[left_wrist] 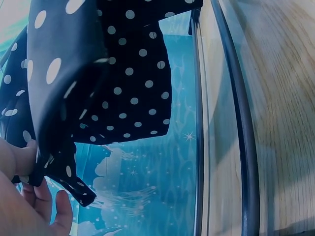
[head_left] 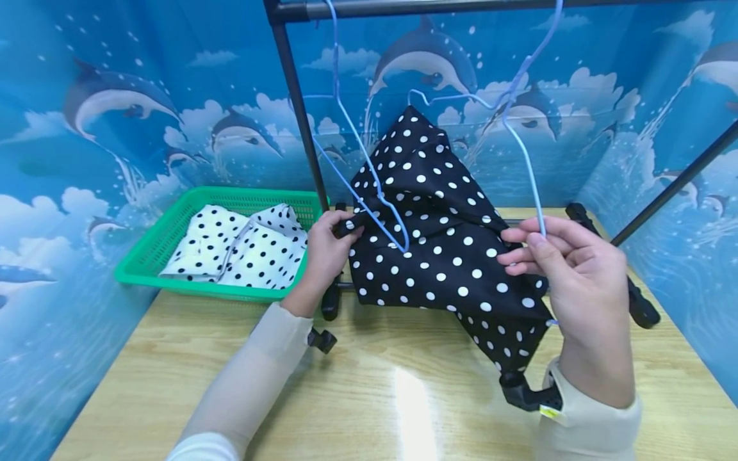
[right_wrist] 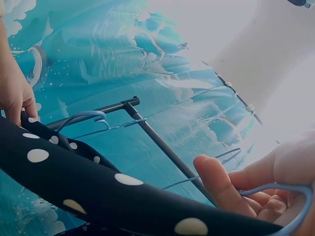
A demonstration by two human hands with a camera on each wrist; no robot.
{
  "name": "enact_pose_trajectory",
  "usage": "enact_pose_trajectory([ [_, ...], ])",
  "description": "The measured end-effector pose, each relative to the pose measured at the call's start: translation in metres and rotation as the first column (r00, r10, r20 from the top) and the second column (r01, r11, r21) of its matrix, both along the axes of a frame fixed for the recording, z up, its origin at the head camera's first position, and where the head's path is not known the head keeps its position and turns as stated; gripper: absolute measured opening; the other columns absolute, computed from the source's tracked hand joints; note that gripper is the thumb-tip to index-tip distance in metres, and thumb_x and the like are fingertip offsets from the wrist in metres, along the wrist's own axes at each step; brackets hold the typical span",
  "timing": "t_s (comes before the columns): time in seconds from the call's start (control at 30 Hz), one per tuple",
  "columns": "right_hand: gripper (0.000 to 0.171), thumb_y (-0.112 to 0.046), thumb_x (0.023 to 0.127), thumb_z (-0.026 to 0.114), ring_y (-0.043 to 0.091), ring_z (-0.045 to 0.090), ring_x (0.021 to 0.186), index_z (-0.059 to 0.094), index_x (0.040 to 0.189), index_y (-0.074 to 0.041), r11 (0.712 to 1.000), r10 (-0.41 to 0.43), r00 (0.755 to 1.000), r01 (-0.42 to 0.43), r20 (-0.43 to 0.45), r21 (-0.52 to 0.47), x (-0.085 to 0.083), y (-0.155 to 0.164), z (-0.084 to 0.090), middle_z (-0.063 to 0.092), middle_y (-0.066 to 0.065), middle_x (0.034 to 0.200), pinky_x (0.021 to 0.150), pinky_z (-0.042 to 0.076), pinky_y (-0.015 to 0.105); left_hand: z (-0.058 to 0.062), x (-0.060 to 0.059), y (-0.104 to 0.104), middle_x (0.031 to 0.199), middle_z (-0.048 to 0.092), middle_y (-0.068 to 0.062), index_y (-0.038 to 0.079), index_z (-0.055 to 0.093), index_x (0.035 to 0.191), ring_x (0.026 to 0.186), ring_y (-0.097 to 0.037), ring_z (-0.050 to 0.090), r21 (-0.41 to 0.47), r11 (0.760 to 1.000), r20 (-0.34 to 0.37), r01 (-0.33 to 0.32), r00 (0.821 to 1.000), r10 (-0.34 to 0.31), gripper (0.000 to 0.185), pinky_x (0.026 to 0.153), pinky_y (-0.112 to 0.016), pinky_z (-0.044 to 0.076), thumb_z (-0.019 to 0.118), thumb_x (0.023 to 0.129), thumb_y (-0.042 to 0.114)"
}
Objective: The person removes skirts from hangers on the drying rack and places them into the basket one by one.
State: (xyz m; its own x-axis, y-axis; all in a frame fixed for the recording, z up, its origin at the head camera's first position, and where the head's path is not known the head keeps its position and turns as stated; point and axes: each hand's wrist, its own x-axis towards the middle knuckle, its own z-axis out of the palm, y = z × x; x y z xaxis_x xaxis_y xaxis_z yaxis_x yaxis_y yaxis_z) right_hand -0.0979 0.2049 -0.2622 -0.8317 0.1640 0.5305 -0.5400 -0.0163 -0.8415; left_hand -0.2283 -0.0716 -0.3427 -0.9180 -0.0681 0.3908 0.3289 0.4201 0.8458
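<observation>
Left hand (head_left: 325, 246) pinches the black polka-dot garment (head_left: 444, 250); right hand (head_left: 571, 282) grips a light-blue wire hanger (head_left: 521, 147).
Garment draped partly over the hanger above the wooden table (head_left: 369, 397), not yet hung on the rack rail (head_left: 461, 6); white dotted cloth (head_left: 242, 246) waits in the green basket (head_left: 150, 253).

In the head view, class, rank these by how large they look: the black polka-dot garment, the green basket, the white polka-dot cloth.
1. black polka-dot garment, though nearer the camera
2. green basket, close behind
3. white polka-dot cloth
</observation>
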Motion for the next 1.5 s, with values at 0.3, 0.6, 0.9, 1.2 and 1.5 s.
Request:
enact_pose_trajectory([
  [0.3, 0.018, -0.001, 0.095, 0.058, 0.017, 0.071, 0.069, 0.064, 0.106, 0.011, 1.000, -0.005, 1.000, 0.005, 0.000, 0.016, -0.001, -0.003, 0.001, 0.073, 0.012, 0.092, 0.066, 0.056, 0.026, 0.001, 0.000, -0.003, 0.100, 0.065, -0.015, -0.001, 0.071, 0.095, 0.098, -0.028, 0.060, 0.008, 1.000, -0.009, -0.011, 1.000, 0.011, 0.011, 0.092, -0.041, 0.048, 0.074, 0.085, 0.004],
  [0.6, 0.018, -0.001, 0.095, 0.057, 0.017, 0.071, 0.069, 0.064, 0.107, 0.011, 1.000, 0.003, 1.000, -0.002, -0.011, 0.027, -0.002, -0.004, -0.001, 0.073, 0.012, 0.092, 0.065, 0.056, 0.027, 0.002, -0.001, -0.004, 0.102, 0.060, -0.013, -0.001, 0.071, 0.096, 0.100, -0.027, 0.055, 0.007, 0.999, 0.003, -0.035, 0.999, 0.035, 0.014, 0.092, -0.039, 0.048, 0.075, 0.083, 0.003],
  [0.9, 0.017, 0.000, 0.095, 0.058, 0.017, 0.071, 0.069, 0.064, 0.106, 0.011, 0.999, 0.013, 1.000, -0.012, -0.022, 0.032, -0.003, -0.002, -0.001, 0.072, 0.012, 0.092, 0.065, 0.056, 0.026, 0.002, -0.003, -0.005, 0.123, 0.054, -0.011, -0.003, 0.071, 0.094, 0.119, -0.027, 0.048, 0.011, 1.000, -0.012, -0.023, 1.000, 0.023, 0.012, 0.105, -0.039, 0.039, 0.074, 0.084, 0.003],
  [1.2, 0.016, 0.001, 0.095, 0.058, 0.017, 0.071, 0.068, 0.064, 0.105, 0.011, 1.000, 0.015, 1.000, -0.014, -0.026, 0.028, -0.002, -0.002, 0.001, 0.072, 0.012, 0.091, 0.065, 0.056, 0.026, 0.004, -0.002, -0.007, 0.126, 0.065, -0.007, 0.001, 0.065, 0.095, 0.121, -0.022, 0.058, 0.095, 0.994, 0.040, 0.056, 0.997, -0.060, 0.008, 0.103, -0.033, 0.044, 0.069, 0.088, 0.002],
  [1.5, 0.017, -0.001, 0.095, 0.058, 0.016, 0.071, 0.068, 0.065, 0.106, 0.010, 0.998, 0.010, 1.000, -0.009, -0.010, 0.056, -0.003, -0.005, 0.001, 0.073, 0.011, 0.091, 0.065, 0.056, 0.026, 0.004, -0.001, -0.012, 0.108, 0.069, -0.012, 0.002, 0.067, 0.099, 0.101, -0.024, 0.065, 0.104, 0.994, 0.047, 0.028, 0.998, -0.033, 0.013, 0.091, -0.038, 0.051, 0.072, 0.087, 0.005],
])
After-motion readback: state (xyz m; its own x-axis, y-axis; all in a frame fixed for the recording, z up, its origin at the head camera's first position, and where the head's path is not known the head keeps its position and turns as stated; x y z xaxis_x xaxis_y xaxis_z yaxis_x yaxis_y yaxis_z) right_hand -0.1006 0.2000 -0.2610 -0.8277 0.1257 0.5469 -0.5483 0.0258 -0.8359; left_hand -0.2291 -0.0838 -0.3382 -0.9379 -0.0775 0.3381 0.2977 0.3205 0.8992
